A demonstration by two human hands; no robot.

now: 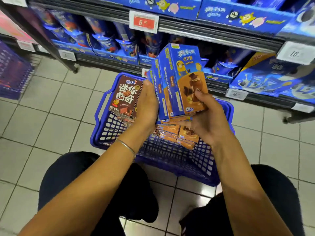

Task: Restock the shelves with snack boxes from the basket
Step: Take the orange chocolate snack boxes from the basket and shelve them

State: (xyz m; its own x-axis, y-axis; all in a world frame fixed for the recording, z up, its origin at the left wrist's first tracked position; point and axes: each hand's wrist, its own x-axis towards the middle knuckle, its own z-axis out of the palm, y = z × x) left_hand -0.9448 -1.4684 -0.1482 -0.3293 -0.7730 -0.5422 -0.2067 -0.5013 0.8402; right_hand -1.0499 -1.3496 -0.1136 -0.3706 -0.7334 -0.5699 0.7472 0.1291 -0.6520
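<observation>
Both hands [148,103] [207,120] raised, fingers [198,94] clasping.

A red price tag [144,22] reads 5. White floor tiles [51,108] run below. A purple crate stack [13,72] stands far left.

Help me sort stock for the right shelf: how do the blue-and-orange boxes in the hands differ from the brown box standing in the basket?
The blue-and-orange boxes are blue on top and orange below; the brown box is dark brown with large white characters. The blue-and-orange boxes are several, tilted and pressed together between the left hand and right hand; the brown box is one, upright in the basket, ungripped. Both are upright cardboard snack cartons.
</observation>
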